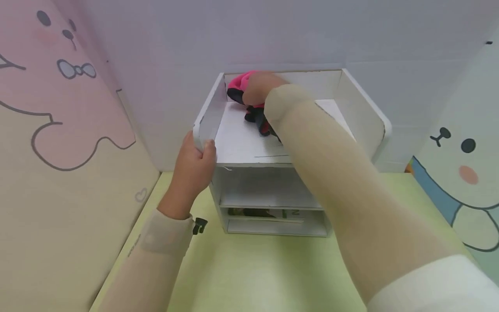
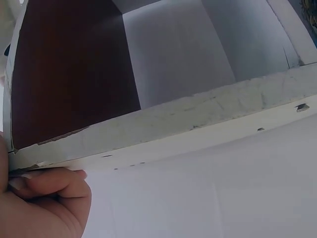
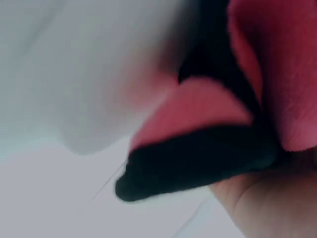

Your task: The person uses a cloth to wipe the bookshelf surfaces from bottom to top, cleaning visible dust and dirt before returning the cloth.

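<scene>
Pink-and-black fabric [image 1: 238, 81] was bunched in the right hand [image 1: 262, 86], which I saw gripping it above the top shelf [image 1: 235, 143] of a white shelf unit [image 1: 269, 188], toward the back left corner. Dark pieces of it trailed frontward; from my feed I couldn't tell whether they touched the shelf. I had the left hand [image 1: 193, 167] clamped on the front end of the left side panel [image 1: 212, 113], thumb to the inner side. Beside the left cuff [image 1: 165, 232] I made out a black buckle [image 1: 200, 225]. Farther out, a flat printed item [image 1: 269, 213] lay low in the unit, which stood on a pale green table [image 1: 253, 271].
</scene>
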Action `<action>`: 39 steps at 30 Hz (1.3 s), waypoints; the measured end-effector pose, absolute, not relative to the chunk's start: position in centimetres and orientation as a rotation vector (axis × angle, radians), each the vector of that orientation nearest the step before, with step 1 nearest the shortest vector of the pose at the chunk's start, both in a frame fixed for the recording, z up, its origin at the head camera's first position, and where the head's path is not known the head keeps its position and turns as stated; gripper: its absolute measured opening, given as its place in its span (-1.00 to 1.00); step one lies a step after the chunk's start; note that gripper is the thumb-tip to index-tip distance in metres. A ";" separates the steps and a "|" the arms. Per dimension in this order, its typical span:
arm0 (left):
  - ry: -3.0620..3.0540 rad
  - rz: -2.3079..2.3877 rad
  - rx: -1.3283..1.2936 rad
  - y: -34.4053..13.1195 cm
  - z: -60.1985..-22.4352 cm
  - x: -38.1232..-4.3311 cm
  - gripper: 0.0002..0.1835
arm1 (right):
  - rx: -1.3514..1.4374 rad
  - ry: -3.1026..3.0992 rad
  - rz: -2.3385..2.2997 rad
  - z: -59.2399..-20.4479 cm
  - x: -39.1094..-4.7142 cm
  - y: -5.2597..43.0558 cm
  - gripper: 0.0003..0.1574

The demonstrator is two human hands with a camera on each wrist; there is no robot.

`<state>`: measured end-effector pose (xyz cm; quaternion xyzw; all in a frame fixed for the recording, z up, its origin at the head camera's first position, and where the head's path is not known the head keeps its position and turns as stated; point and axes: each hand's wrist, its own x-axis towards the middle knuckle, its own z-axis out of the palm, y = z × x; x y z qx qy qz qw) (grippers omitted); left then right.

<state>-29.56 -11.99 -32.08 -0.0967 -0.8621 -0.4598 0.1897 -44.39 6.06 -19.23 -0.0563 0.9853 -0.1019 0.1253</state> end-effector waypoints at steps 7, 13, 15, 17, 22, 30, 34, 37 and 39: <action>-2.419 -1.300 -0.280 -11.1 -31.9 -29.1 -0.45 | -0.317 2.862 -0.229 -18.9 -43.1 4.4 -0.73; -2.458 -1.284 -0.297 -10.6 -31.9 -28.6 -0.43 | -0.329 2.838 -0.179 -18.8 -42.2 4.1 -0.78; -2.463 -1.282 -0.293 -10.6 -31.9 -28.4 -0.43 | -0.365 2.834 -0.168 -18.9 -42.1 3.9 -0.81; -2.463 -1.281 -0.291 -10.7 -31.9 -28.4 -0.42 | -0.400 2.829 -0.171 -18.9 -42.0 3.8 -0.83; -2.444 -1.278 -0.307 -11.1 -31.9 -28.5 -0.41 | -0.395 2.807 -0.205 -18.8 -41.4 3.8 -0.81; -2.446 -1.270 -0.374 -11.6 -32.2 -28.8 -0.35 | -0.481 2.780 -0.260 -19.1 -40.5 3.9 -0.77; -2.435 -1.252 -0.403 -11.9 -32.5 -29.3 -0.38 | -0.545 2.774 -0.313 -19.7 -40.1 3.7 -0.79; -2.419 -1.243 -0.419 -12.1 -32.8 -29.6 -0.40 | -0.596 2.782 -0.325 -20.1 -39.5 3.6 -0.73; -2.415 -1.227 -0.430 -12.3 -32.9 -29.7 -0.39 | -0.642 2.787 -0.320 -20.4 -39.0 3.6 -0.67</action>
